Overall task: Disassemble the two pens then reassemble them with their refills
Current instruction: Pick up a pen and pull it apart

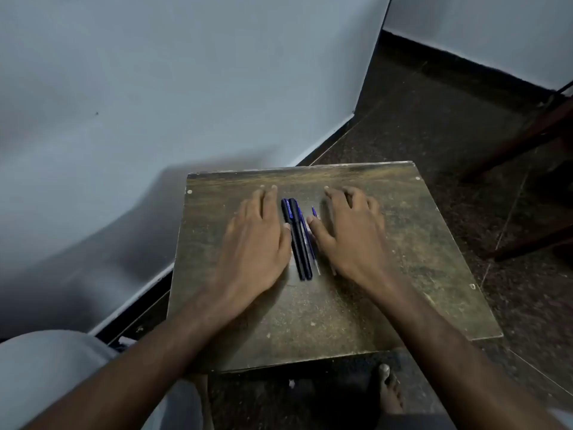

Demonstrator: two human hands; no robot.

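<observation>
Two dark pens [296, 240] with blue labels lie side by side, lengthwise, in the middle of a worn wooden table [403, 243]. Thin blue refills [310, 243] lie just right of them, partly hidden by my thumb. My left hand [257, 240] rests flat on the table to the left of the pens, its thumb touching them. On the right side my right hand [350, 234] lies flat too, thumb against the refills. Neither hand holds anything.
The table is small and square, with its left edge close to a pale blue wall [124, 119]. Dark floor [434, 103] lies beyond and to the right. A wooden chair leg [527, 138] stands at far right. My foot [390, 392] is under the near edge.
</observation>
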